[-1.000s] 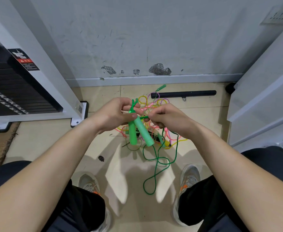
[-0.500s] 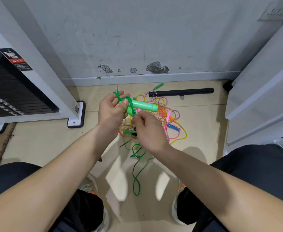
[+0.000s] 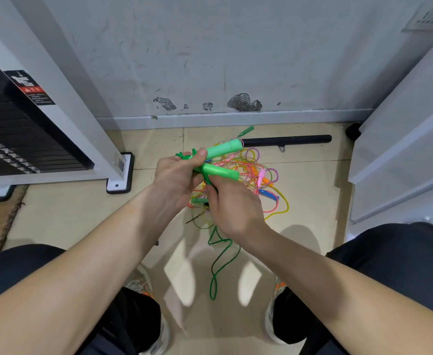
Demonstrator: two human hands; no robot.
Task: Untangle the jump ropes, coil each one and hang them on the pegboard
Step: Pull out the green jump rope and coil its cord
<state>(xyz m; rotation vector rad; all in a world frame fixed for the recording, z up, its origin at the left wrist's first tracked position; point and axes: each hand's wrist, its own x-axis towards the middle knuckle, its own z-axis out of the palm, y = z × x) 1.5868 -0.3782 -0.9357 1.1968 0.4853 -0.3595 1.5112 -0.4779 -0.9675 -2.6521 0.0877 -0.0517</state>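
Observation:
My left hand (image 3: 177,175) grips both light green handles (image 3: 224,147) of a green jump rope, which point to the right. My right hand (image 3: 233,208) sits just below them and pinches the green cord (image 3: 219,262), whose loose loops hang down to the floor between my feet. Behind my hands, a tangle of pink, yellow, orange and purple jump ropes (image 3: 266,180) lies on the tiled floor, with a blue handle (image 3: 269,193) among them. No pegboard is in view.
A black bar (image 3: 287,140) lies along the wall base behind the tangle. A white machine frame with a black weight stack (image 3: 18,139) stands at left, its foot (image 3: 120,172) near my left hand. White panels (image 3: 400,160) stand at right. My knees and shoes frame the bottom.
My left hand turned the green handles from pointing down to pointing right. My right hand moved from beside them to below them along the cord, and the hanging green loop shifted left.

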